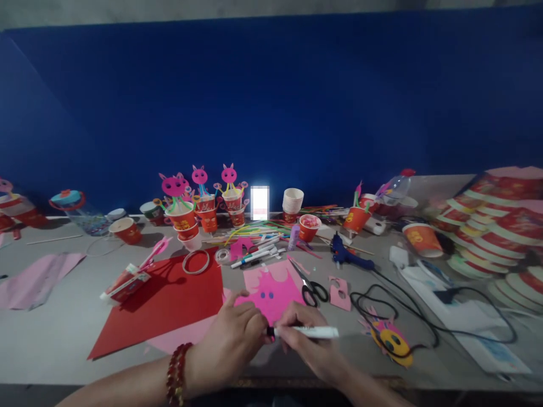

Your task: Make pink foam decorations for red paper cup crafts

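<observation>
In front of me, a white marker [320, 332] lies sideways between my hands. My right hand [309, 342] pinches its barrel. The fingers of my left hand [233, 339] curl around the black cap [270, 331] at its other end. Whether the cap is fully on is hidden by the fingertips. Just beyond my hands is a bright pink paper cutout [278, 291] with pointed edges and two blue oval eyes. It lies partly over a lighter pink sheet [252, 275], and black-handled scissors [314, 293] rest at its right side.
A red sheet [169, 299] covers the left middle. Behind stand paper cups [189, 229] bearing pink animal figures, plus several markers [258, 252]. To the right are a blue glue gun [350, 257], its looping black cable [418, 319], a power strip [462, 325] and stacked cups [500, 220].
</observation>
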Available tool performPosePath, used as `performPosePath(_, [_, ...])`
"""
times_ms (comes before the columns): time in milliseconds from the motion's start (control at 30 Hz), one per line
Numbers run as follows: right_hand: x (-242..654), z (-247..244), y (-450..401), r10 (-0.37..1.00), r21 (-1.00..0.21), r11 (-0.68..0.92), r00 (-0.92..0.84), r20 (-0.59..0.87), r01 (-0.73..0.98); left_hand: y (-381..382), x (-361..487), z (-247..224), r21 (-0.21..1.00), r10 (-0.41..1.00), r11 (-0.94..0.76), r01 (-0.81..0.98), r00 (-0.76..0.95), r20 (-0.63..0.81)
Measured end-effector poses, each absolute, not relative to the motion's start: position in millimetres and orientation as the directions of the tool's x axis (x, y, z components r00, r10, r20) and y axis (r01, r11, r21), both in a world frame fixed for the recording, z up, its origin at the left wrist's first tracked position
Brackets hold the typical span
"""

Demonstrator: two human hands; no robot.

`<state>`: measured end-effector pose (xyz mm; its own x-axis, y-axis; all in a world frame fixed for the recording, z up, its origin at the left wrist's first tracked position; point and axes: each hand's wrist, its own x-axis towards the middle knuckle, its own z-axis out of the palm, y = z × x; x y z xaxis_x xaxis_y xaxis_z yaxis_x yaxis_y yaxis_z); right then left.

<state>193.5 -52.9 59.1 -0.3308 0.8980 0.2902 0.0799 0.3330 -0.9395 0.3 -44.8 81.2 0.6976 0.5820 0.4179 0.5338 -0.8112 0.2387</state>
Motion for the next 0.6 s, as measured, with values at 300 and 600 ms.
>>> performPosePath(300, [272, 105, -52, 0.886, -0.882, 0.395, 0.359, 0.292, -0.258, -39, -39, 61, 0.298, 0.709, -0.703, 0.646, 0.6, 0.371])
performPosePath(600, [224, 35, -8, 0.995, -1.0, -0.03, -0.094, -0.031, 0.008, -6, -36, 12, 0.208, 0.467, -0.882, 0.423, 0.845, 0.261])
